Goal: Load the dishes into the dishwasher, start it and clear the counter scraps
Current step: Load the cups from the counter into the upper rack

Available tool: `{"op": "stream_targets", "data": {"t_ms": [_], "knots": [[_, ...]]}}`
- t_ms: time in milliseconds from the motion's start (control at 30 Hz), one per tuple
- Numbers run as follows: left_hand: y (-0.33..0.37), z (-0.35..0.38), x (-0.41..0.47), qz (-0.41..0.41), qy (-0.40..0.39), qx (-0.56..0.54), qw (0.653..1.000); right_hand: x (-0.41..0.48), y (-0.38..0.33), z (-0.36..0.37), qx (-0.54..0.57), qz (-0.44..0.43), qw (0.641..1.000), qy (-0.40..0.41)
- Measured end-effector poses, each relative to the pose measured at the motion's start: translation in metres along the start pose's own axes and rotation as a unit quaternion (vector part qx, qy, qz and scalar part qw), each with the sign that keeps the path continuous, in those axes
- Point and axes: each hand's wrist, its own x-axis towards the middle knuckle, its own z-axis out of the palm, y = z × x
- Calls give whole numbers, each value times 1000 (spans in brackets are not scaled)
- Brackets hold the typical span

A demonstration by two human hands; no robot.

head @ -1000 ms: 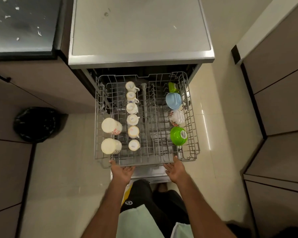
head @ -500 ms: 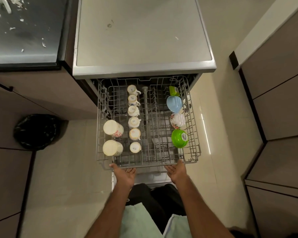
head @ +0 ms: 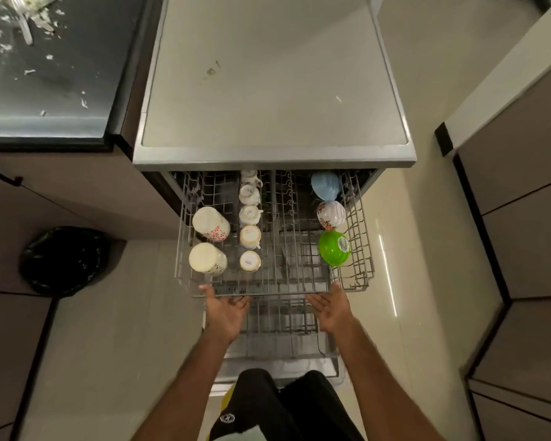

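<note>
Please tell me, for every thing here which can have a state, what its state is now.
Dishwasher, open.
Upper rack, partly out, loaded.
Lower rack, pulled out beneath it.
Small cups, bottoms up.
Green bowl, turned over.
Left hand, open, fingertips at the upper rack's front edge.
Right hand, open, at the same edge.
Counter, scraps lying on it.

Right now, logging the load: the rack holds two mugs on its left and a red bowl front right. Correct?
No: the head view shows that bowl is green, not red. The two mugs do sit left in the rack.
</note>
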Motion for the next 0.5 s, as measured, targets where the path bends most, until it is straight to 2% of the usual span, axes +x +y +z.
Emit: {"op": "stream_targets", "data": {"t_ms": [267, 500], "knots": [[38, 51, 41, 84, -40, 161, 983, 31, -54, 46, -29, -25, 998, -60], [35, 41, 49, 128, -46, 277, 951, 40, -48, 47, -23, -67, 995, -69]]}}
